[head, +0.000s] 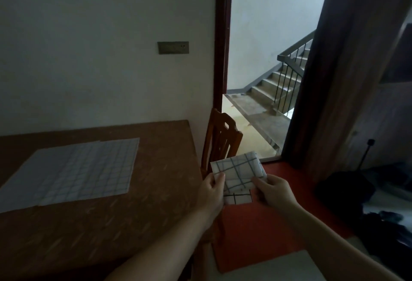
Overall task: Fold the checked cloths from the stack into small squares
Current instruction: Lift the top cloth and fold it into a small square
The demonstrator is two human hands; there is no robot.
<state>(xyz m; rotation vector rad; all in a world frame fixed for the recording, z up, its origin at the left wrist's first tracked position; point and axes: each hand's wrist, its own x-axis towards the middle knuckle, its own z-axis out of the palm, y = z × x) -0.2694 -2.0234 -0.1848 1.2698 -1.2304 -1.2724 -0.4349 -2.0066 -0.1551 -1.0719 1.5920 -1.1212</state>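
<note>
I hold a small folded checked cloth [239,173] in the air to the right of the table, over the chair and red floor. My left hand [213,189] pinches its left edge with the thumb on top. My right hand [273,190] grips its lower right corner. A lower flap of the cloth hangs between my hands. A stack of flat checked cloths [73,173] lies spread on the brown wooden table [156,191], at its left.
A wooden chair [220,140] stands at the table's right end, just beyond my hands. Behind it an open doorway [263,69] leads to a stairway. A dark curtain [347,80] hangs at right, with dark items [383,209] on the floor.
</note>
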